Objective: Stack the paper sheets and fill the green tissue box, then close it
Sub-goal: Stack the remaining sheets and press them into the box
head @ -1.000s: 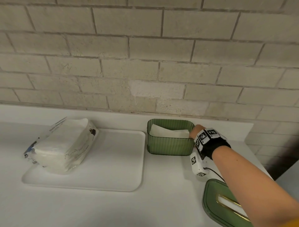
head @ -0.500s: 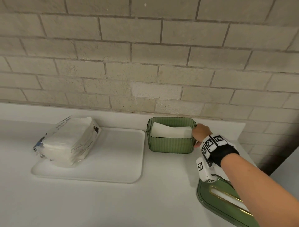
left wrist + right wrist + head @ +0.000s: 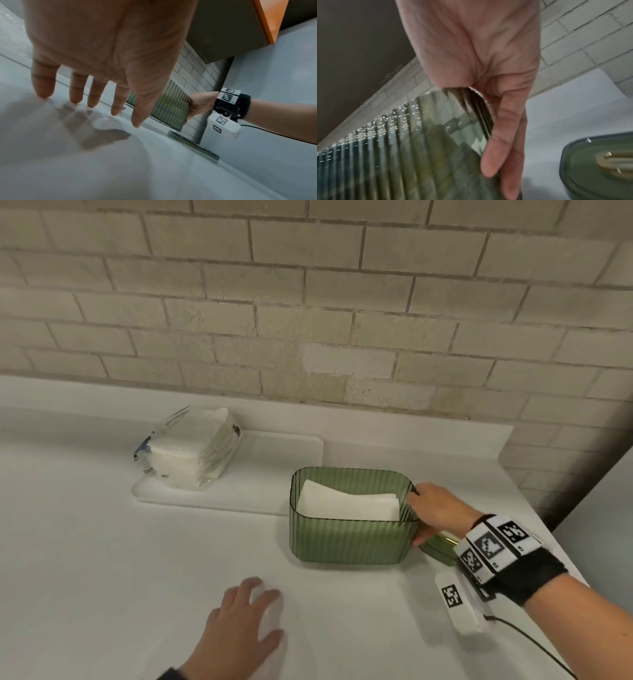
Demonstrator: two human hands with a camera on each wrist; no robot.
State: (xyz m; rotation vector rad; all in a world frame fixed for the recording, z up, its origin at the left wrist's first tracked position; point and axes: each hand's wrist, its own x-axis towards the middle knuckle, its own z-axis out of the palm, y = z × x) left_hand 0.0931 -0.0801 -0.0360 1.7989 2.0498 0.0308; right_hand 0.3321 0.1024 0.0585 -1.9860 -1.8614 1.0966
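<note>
The green ribbed tissue box (image 3: 349, 537) stands open on the white counter with a stack of white paper sheets (image 3: 346, 503) inside. My right hand (image 3: 424, 511) grips its right end wall, fingers hooked over the rim and thumb (image 3: 496, 148) pressed on the outside of the box (image 3: 402, 148). The green lid (image 3: 440, 547) with a gold slot lies flat just right of the box, mostly hidden by my wrist; the right wrist view shows the lid (image 3: 599, 162) clearly. My left hand (image 3: 246, 618) is open with fingers spread, low over the counter in front of the box, holding nothing.
A plastic pack of white tissues (image 3: 191, 446) sits on a white tray (image 3: 274, 460) at the back left, against the brick wall. The counter's right edge (image 3: 548, 529) runs close behind my right wrist.
My right hand has pulled the green box away from the wall toward me, next to the lid. My left hand has come into view over the counter.
</note>
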